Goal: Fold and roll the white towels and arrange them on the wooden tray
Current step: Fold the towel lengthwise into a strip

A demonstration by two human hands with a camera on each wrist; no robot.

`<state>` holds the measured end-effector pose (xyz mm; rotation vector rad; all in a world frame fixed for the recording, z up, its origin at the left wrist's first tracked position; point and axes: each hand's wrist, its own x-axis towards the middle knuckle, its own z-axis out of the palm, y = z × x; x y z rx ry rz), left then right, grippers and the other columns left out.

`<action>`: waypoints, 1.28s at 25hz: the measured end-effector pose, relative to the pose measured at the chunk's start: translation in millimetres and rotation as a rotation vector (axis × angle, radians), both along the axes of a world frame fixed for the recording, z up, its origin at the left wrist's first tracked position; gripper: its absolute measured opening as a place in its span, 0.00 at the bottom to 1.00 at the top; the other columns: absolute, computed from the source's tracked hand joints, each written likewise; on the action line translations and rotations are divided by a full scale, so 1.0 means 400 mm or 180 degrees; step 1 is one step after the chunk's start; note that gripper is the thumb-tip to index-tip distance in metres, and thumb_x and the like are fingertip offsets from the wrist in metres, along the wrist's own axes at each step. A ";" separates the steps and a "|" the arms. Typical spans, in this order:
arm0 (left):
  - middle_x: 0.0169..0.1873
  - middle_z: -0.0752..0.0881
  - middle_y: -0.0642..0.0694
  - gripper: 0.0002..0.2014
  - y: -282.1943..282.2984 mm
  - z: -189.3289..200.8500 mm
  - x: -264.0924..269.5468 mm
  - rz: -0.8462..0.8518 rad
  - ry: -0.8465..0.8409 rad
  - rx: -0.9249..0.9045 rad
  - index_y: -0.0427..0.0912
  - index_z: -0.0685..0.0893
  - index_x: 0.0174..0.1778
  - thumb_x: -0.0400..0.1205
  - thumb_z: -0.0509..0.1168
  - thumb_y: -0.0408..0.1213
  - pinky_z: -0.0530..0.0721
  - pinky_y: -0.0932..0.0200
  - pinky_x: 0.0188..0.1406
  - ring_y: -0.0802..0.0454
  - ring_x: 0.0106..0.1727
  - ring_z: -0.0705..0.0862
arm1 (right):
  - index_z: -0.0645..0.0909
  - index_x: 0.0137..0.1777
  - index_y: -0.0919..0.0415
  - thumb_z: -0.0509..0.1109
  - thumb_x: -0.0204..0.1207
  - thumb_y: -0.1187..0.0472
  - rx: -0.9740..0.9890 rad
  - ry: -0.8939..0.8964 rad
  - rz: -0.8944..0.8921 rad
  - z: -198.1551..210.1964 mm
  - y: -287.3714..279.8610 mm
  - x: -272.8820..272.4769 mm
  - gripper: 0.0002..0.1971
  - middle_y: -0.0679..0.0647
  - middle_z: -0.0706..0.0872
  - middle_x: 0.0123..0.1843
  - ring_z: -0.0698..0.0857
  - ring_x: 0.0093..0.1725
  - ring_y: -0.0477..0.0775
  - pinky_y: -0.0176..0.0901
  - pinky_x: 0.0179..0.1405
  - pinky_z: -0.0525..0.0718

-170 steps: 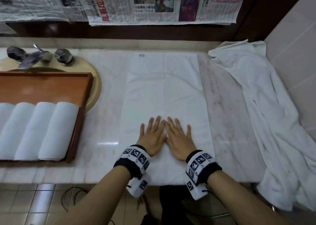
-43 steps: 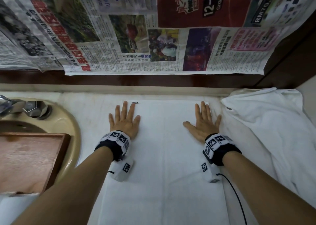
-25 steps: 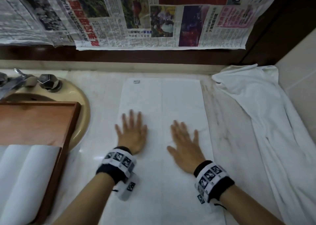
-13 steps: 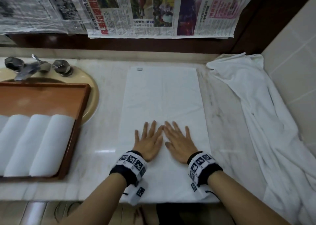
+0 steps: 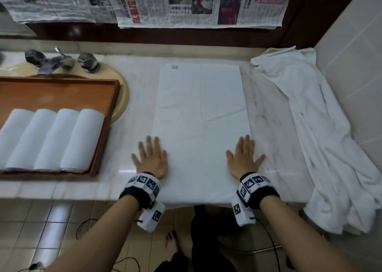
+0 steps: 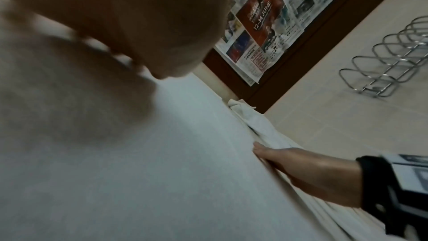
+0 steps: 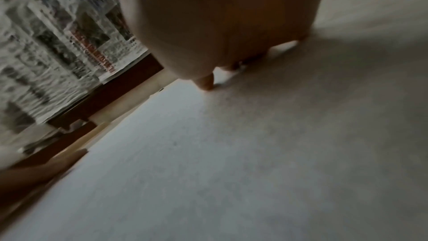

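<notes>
The flat towel point(image 5: 200, 114) lies under both flat, fingers-spread hands, left point(image 5: 152, 161) and right point(image 5: 244, 160), at its near side edges.

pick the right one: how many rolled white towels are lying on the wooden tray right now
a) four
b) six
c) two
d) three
a: the head view shows four rolled towels lying side by side at the near end of the wooden tray, while another white towel lies flat on the counter under both hands.
</notes>
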<state>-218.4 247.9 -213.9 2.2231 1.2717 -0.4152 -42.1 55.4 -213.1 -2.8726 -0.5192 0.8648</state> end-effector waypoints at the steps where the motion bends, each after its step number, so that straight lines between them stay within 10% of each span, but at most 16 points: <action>1: 0.84 0.32 0.49 0.30 -0.007 0.003 -0.010 -0.0031 0.0065 0.0078 0.48 0.37 0.85 0.89 0.37 0.53 0.33 0.36 0.81 0.44 0.84 0.31 | 0.33 0.85 0.58 0.45 0.87 0.46 0.0024 -0.0120 0.0072 0.002 -0.011 -0.023 0.34 0.51 0.28 0.85 0.32 0.84 0.55 0.74 0.78 0.36; 6: 0.84 0.32 0.52 0.28 -0.199 -0.043 -0.004 -0.1445 -0.0485 0.0489 0.53 0.37 0.85 0.89 0.36 0.52 0.33 0.39 0.81 0.51 0.83 0.30 | 0.45 0.87 0.53 0.36 0.83 0.44 0.0563 -0.0621 0.1737 -0.053 -0.006 -0.210 0.32 0.47 0.40 0.87 0.39 0.86 0.50 0.69 0.81 0.40; 16: 0.84 0.33 0.45 0.32 -0.100 -0.033 -0.065 -0.0148 -0.0242 0.0495 0.44 0.36 0.85 0.88 0.39 0.53 0.33 0.39 0.82 0.48 0.84 0.32 | 0.35 0.85 0.59 0.41 0.86 0.42 -0.0002 -0.0641 -0.0066 -0.037 -0.093 -0.126 0.35 0.53 0.31 0.86 0.32 0.84 0.54 0.74 0.78 0.32; 21: 0.84 0.34 0.51 0.29 -0.144 0.004 0.079 -0.1333 -0.0583 -0.0030 0.46 0.38 0.86 0.89 0.36 0.51 0.30 0.44 0.80 0.51 0.84 0.32 | 0.38 0.86 0.55 0.44 0.88 0.52 0.0548 -0.0348 0.1615 -0.009 0.052 -0.133 0.30 0.48 0.35 0.87 0.34 0.85 0.51 0.69 0.81 0.36; 32: 0.84 0.35 0.53 0.28 -0.012 0.016 0.296 -0.1206 -0.0515 -0.0139 0.49 0.40 0.86 0.90 0.35 0.51 0.30 0.44 0.81 0.53 0.83 0.31 | 0.38 0.86 0.55 0.45 0.88 0.53 0.0523 -0.0313 0.1746 -0.018 0.233 0.078 0.30 0.49 0.34 0.87 0.34 0.85 0.52 0.67 0.81 0.36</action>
